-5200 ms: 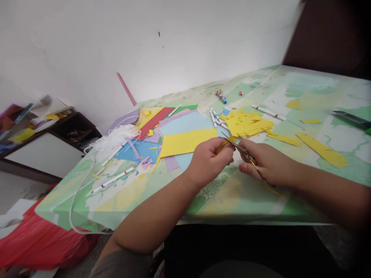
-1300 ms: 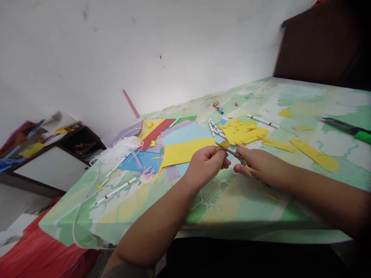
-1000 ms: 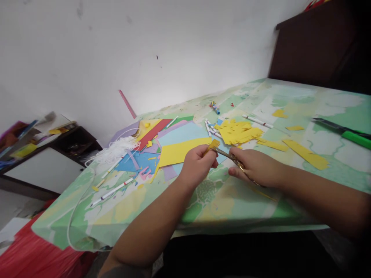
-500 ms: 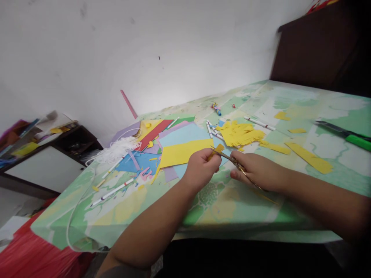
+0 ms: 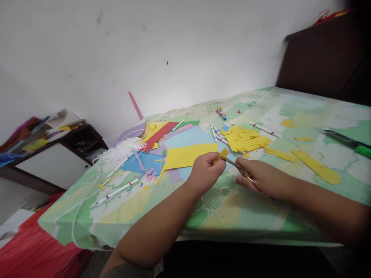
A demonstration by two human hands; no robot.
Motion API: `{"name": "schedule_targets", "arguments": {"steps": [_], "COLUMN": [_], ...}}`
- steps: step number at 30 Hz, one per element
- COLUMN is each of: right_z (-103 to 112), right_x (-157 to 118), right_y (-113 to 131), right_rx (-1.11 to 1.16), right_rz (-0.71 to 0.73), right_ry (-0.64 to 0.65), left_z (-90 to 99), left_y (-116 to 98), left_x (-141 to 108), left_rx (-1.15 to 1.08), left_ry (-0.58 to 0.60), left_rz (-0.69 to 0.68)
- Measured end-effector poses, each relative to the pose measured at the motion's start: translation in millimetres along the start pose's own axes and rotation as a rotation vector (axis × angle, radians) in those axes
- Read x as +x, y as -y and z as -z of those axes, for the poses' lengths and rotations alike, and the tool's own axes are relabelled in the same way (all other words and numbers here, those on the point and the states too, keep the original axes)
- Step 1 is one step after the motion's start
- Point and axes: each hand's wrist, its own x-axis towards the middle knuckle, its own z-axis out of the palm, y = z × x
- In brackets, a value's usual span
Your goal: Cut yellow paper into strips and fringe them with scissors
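My left hand (image 5: 206, 170) pinches a small strip of yellow paper (image 5: 223, 153) whose far edge is cut into a fringe. Gold-coloured scissors (image 5: 246, 174) are in my right hand (image 5: 261, 175), with their blades up against the strip; whether the blades are parted is hard to make out. Just beyond my left hand, a yellow paper sheet (image 5: 188, 155) lies on a light blue sheet (image 5: 199, 136). A heap of fringed yellow paper (image 5: 246, 139) rests past my right hand, and yellow strips (image 5: 315, 166) lie to its right.
White string (image 5: 124, 150) is bundled at the left among coloured papers, scraps and white markers (image 5: 118, 191). A green-handled cutting tool (image 5: 362, 150) lies at the right. A cabinet (image 5: 55, 166) stands left of the table, and a red plastic bag (image 5: 37, 247) sits below.
The view has shifted slightly, so everything sits a little further right and lower. Both hands keep their hold on the paper strip and the scissors, close together as before.
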Motion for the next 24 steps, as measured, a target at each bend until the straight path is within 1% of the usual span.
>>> {"name": "schedule_targets", "arguments": {"steps": [5, 11, 15, 24], "right_z": [0.3, -0.8, -1.7, 1.3], "right_x": [0.5, 0.3, 0.3, 0.7], "right_y": [-1.2, -2.3, -3.5, -2.2], "right_rx": [-0.002, -0.004, -0.040, -0.045], "right_rz": [0.003, 0.000, -0.007, -0.010], "right_ry": [0.009, 0.000, -0.010, -0.012], "left_z": [-0.1, 0.0, -0.2, 2.6], "left_y": [0.9, -1.2, -0.6, -3.9], "left_x": [-0.5, -1.0, -1.5, -1.7], "left_rx": [-0.016, 0.003, -0.035, -0.108], "left_ry": [0.024, 0.001, 0.017, 0.061], "left_rz": [-0.001, -0.025, -0.008, -0.034]}}
